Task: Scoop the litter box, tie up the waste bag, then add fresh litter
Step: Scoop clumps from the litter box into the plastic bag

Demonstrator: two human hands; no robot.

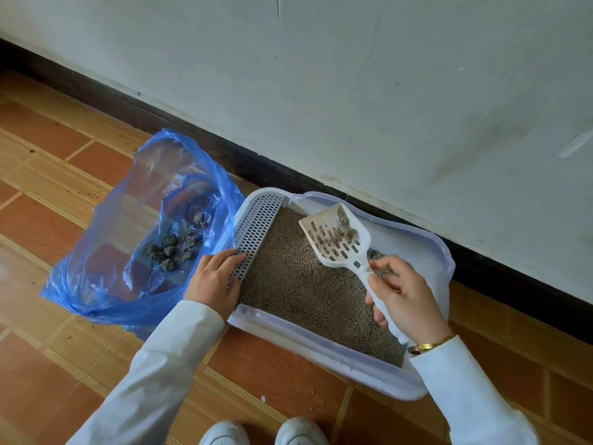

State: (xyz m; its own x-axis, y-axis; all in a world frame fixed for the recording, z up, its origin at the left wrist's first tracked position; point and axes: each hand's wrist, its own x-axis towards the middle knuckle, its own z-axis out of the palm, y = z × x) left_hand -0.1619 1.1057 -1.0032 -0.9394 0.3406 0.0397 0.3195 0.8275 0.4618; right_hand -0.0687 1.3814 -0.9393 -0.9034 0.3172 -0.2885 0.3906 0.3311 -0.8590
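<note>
White slotted scoop [333, 236] above the litter, handle in the right hand's [401, 297] curled fingers, clumps in its bowl.

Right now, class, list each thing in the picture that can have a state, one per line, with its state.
Bag: open, untied, clumps inside, on the floor.
Scoop: lifted over the litter, holding some litter.
Litter box: holds litter, on the floor by the wall.
Left hand: rests on the box's grid edge, fingers fairly straight.
Right hand: grips the scoop handle.
</note>
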